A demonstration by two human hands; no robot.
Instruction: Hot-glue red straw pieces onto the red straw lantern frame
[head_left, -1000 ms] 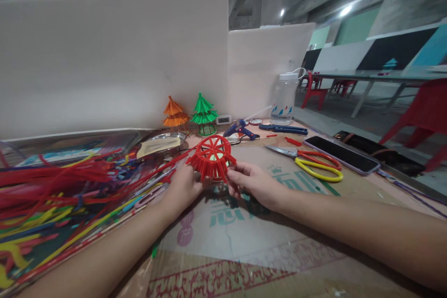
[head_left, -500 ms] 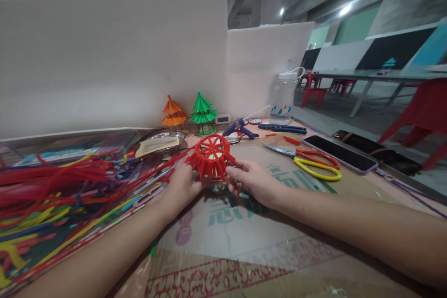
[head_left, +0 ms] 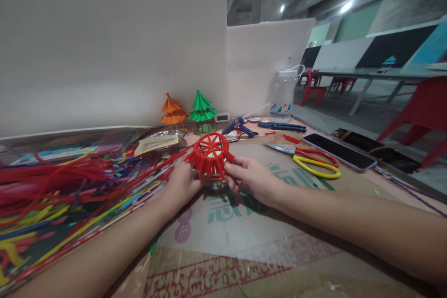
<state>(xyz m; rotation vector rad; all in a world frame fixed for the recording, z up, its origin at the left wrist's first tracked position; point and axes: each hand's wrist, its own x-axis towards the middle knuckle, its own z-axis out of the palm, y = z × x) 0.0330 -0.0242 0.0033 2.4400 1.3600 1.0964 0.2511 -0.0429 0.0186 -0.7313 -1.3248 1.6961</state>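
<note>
A red pipe-cleaner pavilion model [head_left: 210, 154] is held between my two hands above the cardboard. Its round top has spokes like a wheel, and short red strips slope outward below the ring. My left hand [head_left: 186, 179] grips its left side, with the fingertips partly hidden behind the strips. On the right edge, my right hand [head_left: 246, 174] pinches the model between thumb and fingers. Behind it stand an orange tiered pavilion [head_left: 172, 112] and a green tiered pavilion [head_left: 202, 111].
Pipe cleaners [head_left: 52, 186] in many colours pile up at left beside a metal dish [head_left: 174, 137]. A glue gun [head_left: 240, 126], pliers-like blue tool [head_left: 281, 127], scissors [head_left: 307, 158], phone [head_left: 338, 151] and water bottle [head_left: 281, 98] lie or stand beyond and right. White panels [head_left: 115, 56] rise behind.
The view has tipped down very slightly, so everything sits a little differently in frame. Both hands keep their hold on the red model, with hardly any movement.
</note>
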